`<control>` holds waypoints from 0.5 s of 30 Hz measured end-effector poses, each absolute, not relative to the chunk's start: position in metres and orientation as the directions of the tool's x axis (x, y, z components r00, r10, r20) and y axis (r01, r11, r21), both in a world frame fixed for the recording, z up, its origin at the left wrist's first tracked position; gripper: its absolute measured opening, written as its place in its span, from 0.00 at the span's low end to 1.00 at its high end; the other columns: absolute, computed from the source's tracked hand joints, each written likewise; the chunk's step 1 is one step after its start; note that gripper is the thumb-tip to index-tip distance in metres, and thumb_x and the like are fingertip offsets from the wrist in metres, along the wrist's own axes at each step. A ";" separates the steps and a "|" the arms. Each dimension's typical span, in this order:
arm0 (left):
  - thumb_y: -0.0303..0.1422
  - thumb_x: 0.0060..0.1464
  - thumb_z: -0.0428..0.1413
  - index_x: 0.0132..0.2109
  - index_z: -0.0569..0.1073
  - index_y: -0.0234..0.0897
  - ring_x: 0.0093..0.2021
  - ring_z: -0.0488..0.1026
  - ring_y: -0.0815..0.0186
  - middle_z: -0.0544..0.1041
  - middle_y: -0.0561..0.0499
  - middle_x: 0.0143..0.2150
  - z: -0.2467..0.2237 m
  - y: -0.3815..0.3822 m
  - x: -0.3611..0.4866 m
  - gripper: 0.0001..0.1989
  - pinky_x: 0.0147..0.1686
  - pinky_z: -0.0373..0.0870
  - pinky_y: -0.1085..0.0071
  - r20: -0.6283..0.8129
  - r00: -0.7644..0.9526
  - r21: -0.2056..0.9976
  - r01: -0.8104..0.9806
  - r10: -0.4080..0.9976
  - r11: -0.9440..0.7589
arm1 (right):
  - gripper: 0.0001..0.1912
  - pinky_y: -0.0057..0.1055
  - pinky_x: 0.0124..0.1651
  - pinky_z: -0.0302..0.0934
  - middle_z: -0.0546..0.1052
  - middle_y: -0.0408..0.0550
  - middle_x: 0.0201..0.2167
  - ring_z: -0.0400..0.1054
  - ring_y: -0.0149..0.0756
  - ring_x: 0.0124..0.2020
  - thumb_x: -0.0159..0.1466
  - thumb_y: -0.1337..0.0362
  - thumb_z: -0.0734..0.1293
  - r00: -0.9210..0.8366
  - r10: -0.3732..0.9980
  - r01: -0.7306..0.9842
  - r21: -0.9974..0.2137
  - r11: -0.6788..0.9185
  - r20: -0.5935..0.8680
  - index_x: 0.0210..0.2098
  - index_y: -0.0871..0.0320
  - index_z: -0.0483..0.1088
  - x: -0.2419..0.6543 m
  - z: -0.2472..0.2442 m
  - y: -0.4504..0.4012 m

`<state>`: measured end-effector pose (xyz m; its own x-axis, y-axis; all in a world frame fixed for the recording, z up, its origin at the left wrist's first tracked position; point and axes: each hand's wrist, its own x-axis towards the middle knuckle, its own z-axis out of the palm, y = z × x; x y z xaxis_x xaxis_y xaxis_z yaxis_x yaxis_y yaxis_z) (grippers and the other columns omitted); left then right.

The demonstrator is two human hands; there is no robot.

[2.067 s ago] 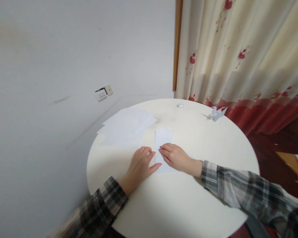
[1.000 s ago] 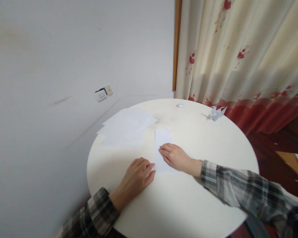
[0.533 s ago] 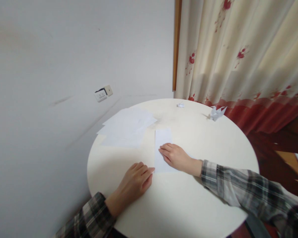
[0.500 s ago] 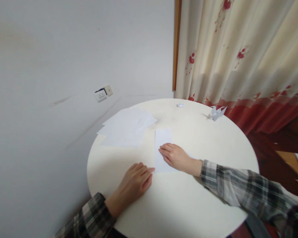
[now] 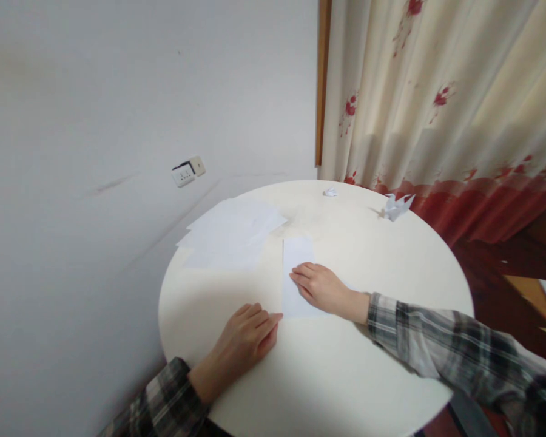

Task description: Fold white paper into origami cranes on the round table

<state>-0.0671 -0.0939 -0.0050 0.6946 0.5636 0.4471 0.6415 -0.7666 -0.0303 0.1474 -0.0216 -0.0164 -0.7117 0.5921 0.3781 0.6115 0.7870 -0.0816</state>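
A white sheet of paper (image 5: pixel 296 250) lies on the round white table (image 5: pixel 346 382), its long left edge straight as if folded over. My right hand (image 5: pixel 316 284) presses down on its middle, fingers held together. Part of the sheet is hidden under this hand and wrist; a bit of it shows on the far side of the wrist. At the near left corner of the sheet, my left hand (image 5: pixel 250 331) is closed with its index fingertip on the corner. The other left fingers are curled, and the thumb is tucked below.
Several loose white sheets (image 5: pixel 232 233) overlap at the table's far left. A folded paper crane (image 5: pixel 397 208) stands near the far right edge, and a small crumpled-looking paper piece (image 5: pixel 330 192) lies at the back. A wall (image 5: pixel 95 243) borders the left; a curtain (image 5: pixel 418 121) hangs behind.
My left hand has slid very slightly towards me at the sheet's near corner. My right hand stays on the sheet. The view has shifted a little.
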 end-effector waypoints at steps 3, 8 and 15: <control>0.24 0.54 0.50 0.40 0.71 0.35 0.27 0.65 0.66 0.71 0.52 0.25 -0.005 -0.096 -0.068 0.08 0.27 0.61 0.68 0.440 0.696 -0.026 0.641 0.567 -0.767 | 0.15 0.37 0.46 0.61 0.71 0.54 0.44 0.62 0.40 0.47 0.63 0.69 0.57 -0.708 0.595 0.615 -0.083 0.784 0.381 0.48 0.63 0.66 0.147 -0.017 -0.022; 0.24 0.54 0.49 0.40 0.71 0.35 0.27 0.65 0.67 0.70 0.52 0.24 -0.007 -0.097 -0.069 0.08 0.27 0.61 0.68 0.450 0.695 -0.044 0.644 0.561 -0.764 | 0.15 0.37 0.46 0.61 0.71 0.55 0.44 0.62 0.40 0.47 0.63 0.69 0.57 -0.706 0.593 0.611 -0.090 0.786 0.388 0.47 0.63 0.66 0.148 -0.017 -0.022; 0.23 0.53 0.50 0.40 0.71 0.36 0.26 0.65 0.67 0.70 0.52 0.24 -0.007 -0.097 -0.070 0.08 0.27 0.61 0.69 0.455 0.698 -0.042 0.638 0.554 -0.769 | 0.15 0.37 0.46 0.61 0.71 0.55 0.44 0.62 0.40 0.46 0.63 0.69 0.57 -0.705 0.590 0.611 -0.085 0.787 0.393 0.47 0.63 0.66 0.147 -0.017 -0.022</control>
